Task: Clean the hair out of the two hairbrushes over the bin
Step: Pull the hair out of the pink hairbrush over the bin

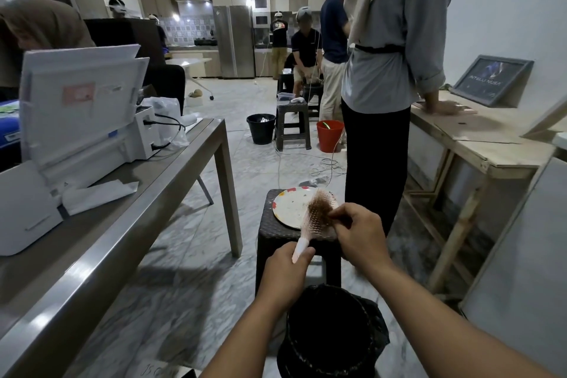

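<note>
- On my left I see a long grey table (147, 193); ahead stands a dark stool (276, 239), and a person in a grey top (395, 49) stands just beyond it to the right.
- The black bin (328, 337) sits on the floor below my forearms, nearer than the stool.
- A white plate (290, 209) lies on the stool top.
- My left hand (283, 273) reaches forward with knuckles up, fingers curled shut around the handle of the pink hairbrush (310, 224), which tilts up and away, its head over the plate's near edge.
- My right hand (359, 233) comes in from the right, fingertips pinched together on the brown hair (320, 207) matted in the bristles.
- I can spot only this one brush.
</note>
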